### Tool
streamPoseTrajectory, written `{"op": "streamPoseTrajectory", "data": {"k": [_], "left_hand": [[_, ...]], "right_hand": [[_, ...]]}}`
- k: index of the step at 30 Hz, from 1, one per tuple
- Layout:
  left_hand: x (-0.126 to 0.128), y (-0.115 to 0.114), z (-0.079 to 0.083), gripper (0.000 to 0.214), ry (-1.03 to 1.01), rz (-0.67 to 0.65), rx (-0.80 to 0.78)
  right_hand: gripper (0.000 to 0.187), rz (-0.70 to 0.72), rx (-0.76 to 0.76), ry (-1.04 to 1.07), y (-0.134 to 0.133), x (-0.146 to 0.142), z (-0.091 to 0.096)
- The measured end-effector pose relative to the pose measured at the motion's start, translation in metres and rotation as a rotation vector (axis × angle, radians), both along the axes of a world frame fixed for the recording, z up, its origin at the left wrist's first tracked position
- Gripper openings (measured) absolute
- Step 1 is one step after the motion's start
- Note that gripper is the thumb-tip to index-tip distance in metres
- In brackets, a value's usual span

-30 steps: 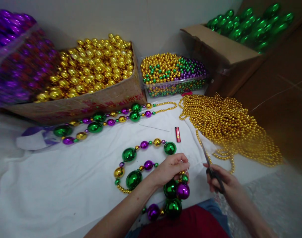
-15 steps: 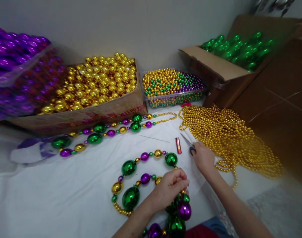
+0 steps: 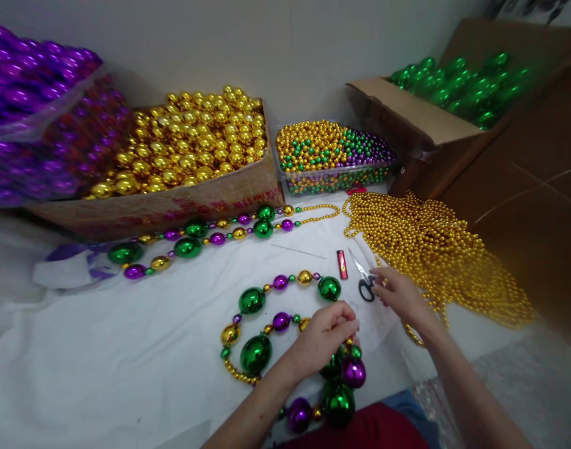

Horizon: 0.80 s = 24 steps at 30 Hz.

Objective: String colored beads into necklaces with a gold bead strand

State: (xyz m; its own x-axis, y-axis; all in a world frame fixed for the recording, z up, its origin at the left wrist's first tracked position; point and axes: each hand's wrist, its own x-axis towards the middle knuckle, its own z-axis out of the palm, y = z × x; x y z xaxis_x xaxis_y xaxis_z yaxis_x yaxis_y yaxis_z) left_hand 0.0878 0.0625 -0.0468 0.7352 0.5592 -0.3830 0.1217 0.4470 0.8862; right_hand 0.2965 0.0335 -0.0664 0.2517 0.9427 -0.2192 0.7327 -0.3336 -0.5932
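Half open, right hand (image 3: 401, 296) at scissors (image 3: 364, 276) — left hand (image 3: 325, 338) pinching beaded strand (image 3: 354, 372).

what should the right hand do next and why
Probably bring the right hand over to help the left hand: the scissors lie on the white cloth, and only the left hand is pinching the bead strand.

Purple baubles (image 3: 27, 93) are heaped at far left; rightward along the wall (image 3: 210, 43) stand a cardboard box (image 3: 238, 194) of gold baubles (image 3: 196, 140), a transparent tub (image 3: 339, 171) of small mixed beads (image 3: 313, 140) and a carton (image 3: 420, 115) of green baubles (image 3: 460, 90); a red lighter (image 3: 342, 265) lies on white cloth (image 3: 126, 349)
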Motion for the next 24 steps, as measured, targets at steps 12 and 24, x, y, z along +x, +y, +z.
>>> {"op": "streamPoseTrajectory", "data": {"k": [12,24], "left_hand": [[0.003,0.001,-0.001,0.018,0.025,-0.056,0.019],[0.004,-0.002,-0.004,0.013,0.060,-0.005,0.139]], "right_hand": [[0.027,0.185,-0.072,0.251,-0.103,0.024,0.026],[0.027,-0.011,-0.050,0.478,-0.100,-0.086,-0.008]]}}
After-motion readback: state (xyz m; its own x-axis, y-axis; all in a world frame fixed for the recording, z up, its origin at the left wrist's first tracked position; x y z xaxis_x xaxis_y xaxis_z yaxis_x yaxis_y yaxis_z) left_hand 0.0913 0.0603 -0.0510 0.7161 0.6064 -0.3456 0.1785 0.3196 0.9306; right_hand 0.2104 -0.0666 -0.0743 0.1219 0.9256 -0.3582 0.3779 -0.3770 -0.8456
